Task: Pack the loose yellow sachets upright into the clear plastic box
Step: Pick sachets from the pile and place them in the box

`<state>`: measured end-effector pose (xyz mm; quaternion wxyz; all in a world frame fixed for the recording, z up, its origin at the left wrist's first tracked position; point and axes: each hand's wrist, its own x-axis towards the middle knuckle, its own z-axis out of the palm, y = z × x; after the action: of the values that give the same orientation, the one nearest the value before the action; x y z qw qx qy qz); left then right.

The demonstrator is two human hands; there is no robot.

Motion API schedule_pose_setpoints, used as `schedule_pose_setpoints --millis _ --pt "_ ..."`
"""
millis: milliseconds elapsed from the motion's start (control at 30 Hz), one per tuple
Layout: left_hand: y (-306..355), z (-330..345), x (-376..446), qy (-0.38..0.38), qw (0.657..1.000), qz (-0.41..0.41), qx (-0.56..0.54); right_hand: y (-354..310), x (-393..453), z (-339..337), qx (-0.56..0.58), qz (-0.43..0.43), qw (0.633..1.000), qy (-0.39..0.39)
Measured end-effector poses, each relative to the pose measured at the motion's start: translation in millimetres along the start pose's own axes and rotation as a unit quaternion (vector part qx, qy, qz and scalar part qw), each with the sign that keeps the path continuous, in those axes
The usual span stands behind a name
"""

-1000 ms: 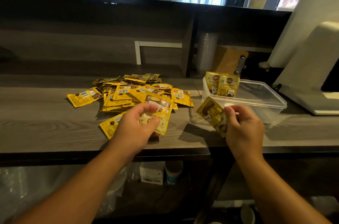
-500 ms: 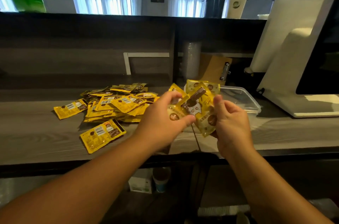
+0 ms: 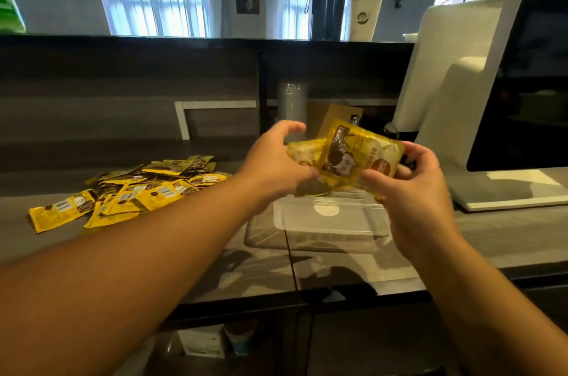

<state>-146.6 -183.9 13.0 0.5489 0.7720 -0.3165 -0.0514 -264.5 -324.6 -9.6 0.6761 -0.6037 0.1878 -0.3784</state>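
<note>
Backdrop: paper cup (image 3: 367,5) reading "ANYTIME NICETIME". Left hand (image 3: 276,165) and right hand (image 3: 408,188), fingers curled, pinching yellow sachets (image 3: 353,157) above clear plastic box (image 3: 325,222).

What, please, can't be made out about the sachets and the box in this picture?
- Sachets in the hands, head view: motion blur hides their count and print.
- Box inside: the far end is hidden behind the hands and sachets.
- Pile on the counter: overlapping, count unclear.

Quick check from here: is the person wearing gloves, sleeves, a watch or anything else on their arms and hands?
Nothing worn that shows. The left hand and right hand are bare, with no gloves, rings or watch visible. Both forearms are uncovered up to the frame edge, with no sleeve or band in view.
</note>
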Motion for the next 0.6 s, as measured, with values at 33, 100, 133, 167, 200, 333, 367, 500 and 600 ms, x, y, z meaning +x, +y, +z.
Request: schedule_pose_setpoints --millis 33,100,133,167,200,333,367,500,600 --pt "-1.6 1.8 9.5 0.006 1.0 -0.009 0.007 -0.6 8.8 -3.3 -0.015 -0.002 1.0 0.008" --pt "-5.4 8.1 27.7 0.004 0.999 -0.012 0.041 -0.6 25.4 -9.1 -0.053 -0.016 0.998 0.019" --pt "-7.9 12.6 36.9 0.0 0.998 -0.004 0.067 -0.6 32.6 -11.9 -0.067 -0.026 0.997 0.021" --pt "-9.7 17.3 45.3 -0.005 0.995 0.008 0.096 -0.1 39.7 -14.4 -0.081 -0.036 0.996 0.021" --pt "-11.5 21.9 53.6 -0.009 0.992 0.022 0.122 0.1 45.7 -16.6 -0.097 -0.043 0.994 0.02" --pt "-19.1 38.1 87.9 0.002 0.981 0.071 0.18 1.3 68.2 -25.2 -0.146 -0.067 0.987 0.021" --pt "-21.5 42.0 95.3 0.001 0.977 0.082 0.195 2.0 72.6 -27.3 -0.151 -0.07 0.986 0.016" --pt "-30.3 58.0 112.5 -0.058 0.943 0.13 0.3 7.9 88.2 -30.8 -0.231 -0.085 0.968 -0.044" --pt "-36.8 65.7 121.1 -0.079 0.891 0.209 0.395 11.0 101.7 -29.7 -0.342 -0.106 0.929 -0.095"
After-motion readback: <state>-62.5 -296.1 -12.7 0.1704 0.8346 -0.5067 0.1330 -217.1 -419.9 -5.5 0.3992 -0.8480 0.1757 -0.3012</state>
